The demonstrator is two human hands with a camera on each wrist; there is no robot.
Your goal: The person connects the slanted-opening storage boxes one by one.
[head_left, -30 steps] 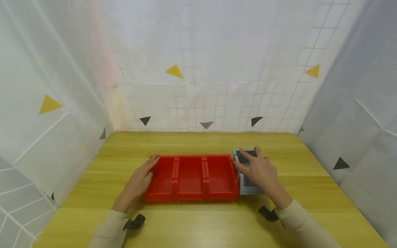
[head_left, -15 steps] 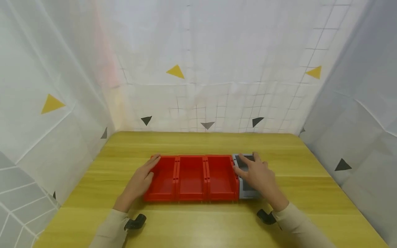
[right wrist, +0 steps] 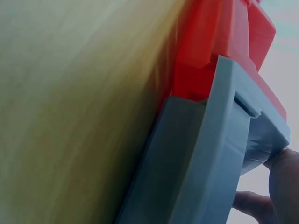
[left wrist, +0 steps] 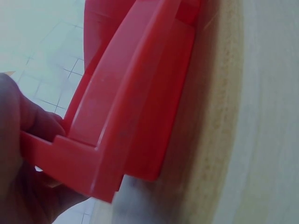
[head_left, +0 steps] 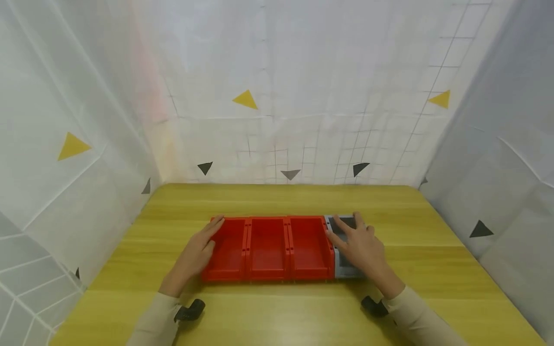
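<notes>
Three red storage bins stand side by side in a row: a left one point(head_left: 227, 250), a middle one point(head_left: 266, 250) and a right one point(head_left: 308, 247). A grey storage bin point(head_left: 346, 274) sits against the right end of the row. My left hand point(head_left: 195, 254) grips the outer wall of the left red bin; the left wrist view shows its wall point(left wrist: 60, 158) between the digits. My right hand point(head_left: 363, 245) reaches over the grey bin and holds it by its rim, covering much of its right side. In the right wrist view the grey bin point(right wrist: 219, 154) adjoins the red one.
The bins stand on a yellow wood-grain table point(head_left: 268, 312). White sheeting point(head_left: 294, 86) with yellow and dark triangles surrounds it at the back and sides. A black wrist-worn piece point(head_left: 190, 310) juts from the left sleeve, another point(head_left: 373, 306) from the right.
My right hand has drawn the grey bin slightly nearer and leftward, so its front edge now lines up with the red row. Little differs over the last half second; my left hand stays put.
</notes>
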